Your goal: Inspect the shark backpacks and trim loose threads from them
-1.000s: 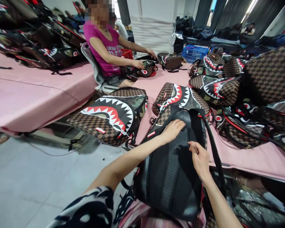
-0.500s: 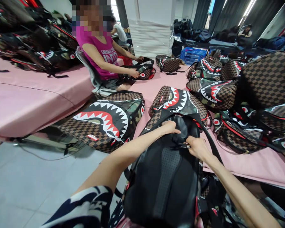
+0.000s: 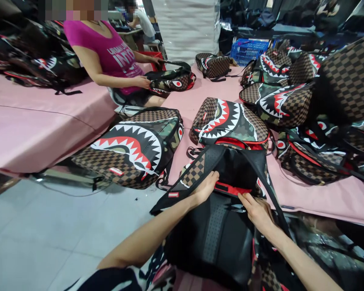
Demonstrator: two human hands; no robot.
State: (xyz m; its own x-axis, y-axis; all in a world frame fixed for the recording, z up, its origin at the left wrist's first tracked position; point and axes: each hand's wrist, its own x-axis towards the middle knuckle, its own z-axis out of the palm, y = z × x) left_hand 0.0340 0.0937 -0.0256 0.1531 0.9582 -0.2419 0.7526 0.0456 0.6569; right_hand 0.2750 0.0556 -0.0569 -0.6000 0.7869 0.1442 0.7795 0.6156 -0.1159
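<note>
Pink table (image 3: 197, 91) runs from 12 toward 4 o'clock of the view, bearing patterned bags (image 3: 285, 105); pale floor tiles (image 3: 33, 218) lie at 8 o'clock, and a co-worker (image 3: 115, 56) sits between 10 and 11 o'clock, handling a second bag (image 3: 172, 76). The backpack (image 3: 210, 238) lies between 5 and 6 o'clock, black panel up, top end toward the table. Half a second earlier only black shows there; now a red strip (image 3: 230, 189) crosses its upper part, which suggests that an opening is exposed to both hands. Left hand (image 3: 204, 190), at 9 o'clock of the strip: fingers together, tips beside its end; whether they clamp the edge cannot be told. Right hand (image 3: 257, 212), at 4 o'clock: fingers closed around a metal tool (image 3: 238, 208), probably snips, with one fingertip at the strip's other end.
</note>
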